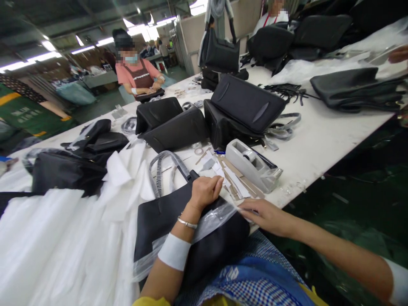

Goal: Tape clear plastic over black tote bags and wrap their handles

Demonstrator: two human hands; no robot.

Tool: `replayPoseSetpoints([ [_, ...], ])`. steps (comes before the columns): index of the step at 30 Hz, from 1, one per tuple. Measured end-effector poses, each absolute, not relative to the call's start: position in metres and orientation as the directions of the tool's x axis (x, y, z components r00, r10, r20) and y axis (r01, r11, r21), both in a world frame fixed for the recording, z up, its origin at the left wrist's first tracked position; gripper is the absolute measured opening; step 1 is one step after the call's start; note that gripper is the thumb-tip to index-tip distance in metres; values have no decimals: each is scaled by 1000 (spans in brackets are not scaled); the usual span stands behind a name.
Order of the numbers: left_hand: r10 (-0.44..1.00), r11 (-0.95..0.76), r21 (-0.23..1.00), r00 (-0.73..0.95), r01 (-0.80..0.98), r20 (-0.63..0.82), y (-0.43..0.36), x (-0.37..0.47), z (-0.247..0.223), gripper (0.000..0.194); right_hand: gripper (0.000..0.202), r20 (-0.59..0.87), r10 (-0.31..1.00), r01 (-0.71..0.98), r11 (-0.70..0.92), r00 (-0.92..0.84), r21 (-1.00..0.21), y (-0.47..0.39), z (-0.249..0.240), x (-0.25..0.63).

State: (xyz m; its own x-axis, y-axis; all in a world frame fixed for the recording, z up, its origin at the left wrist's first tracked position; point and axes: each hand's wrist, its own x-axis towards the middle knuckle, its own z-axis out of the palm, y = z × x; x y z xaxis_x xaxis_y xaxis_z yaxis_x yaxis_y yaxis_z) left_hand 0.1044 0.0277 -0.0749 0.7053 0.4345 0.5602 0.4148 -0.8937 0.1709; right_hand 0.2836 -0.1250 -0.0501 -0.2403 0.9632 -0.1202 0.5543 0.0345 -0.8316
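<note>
White worktable (321,140) supports several black handbags (248,104). Grey tape dispenser (244,163) stands just beside loose cardboard strips (236,180). White sheets (60,246) lie piled at the near left, viewed from where I stand.

- Left hand (205,191): thin silver-coloured metal bangle (187,223) at wrist
- Left forearm: wide plain white band (174,251)
- Right forearm: similar white band (400,278), cut by frame edge
- Torso: blue-and-white checked cloth (245,293), plain blue cloth panel (270,272), pale marking (230,273), unreadable
- Bright yellow fabric (151,301) by left elbow, more at right side
</note>
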Motion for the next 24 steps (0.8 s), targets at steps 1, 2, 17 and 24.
replayPoseSetpoints([
  [1, 439, -890, 164, 704, 426, 557, 28, 103, -76, 36, 34, -132, 943, 590, 79, -306, -803, -122, -47, 291],
  [2, 446, -886, 160, 703, 436, 554, 27, 103, -77, 36, 34, -148, 921, 618, 117, -360, -778, -120, -45, 298],
  [17, 378, -866, 397, 919, 306, 117, 6, 110, -30, 27, 28, -180, 984, 388, -167, 3, -907, -146, -66, 274],
  [24, 360, -721, 622, 932, 305, -40, -4, 104, -24, 45, 22, -94, 991, 432, -128, 99, -893, -151, -73, 258],
])
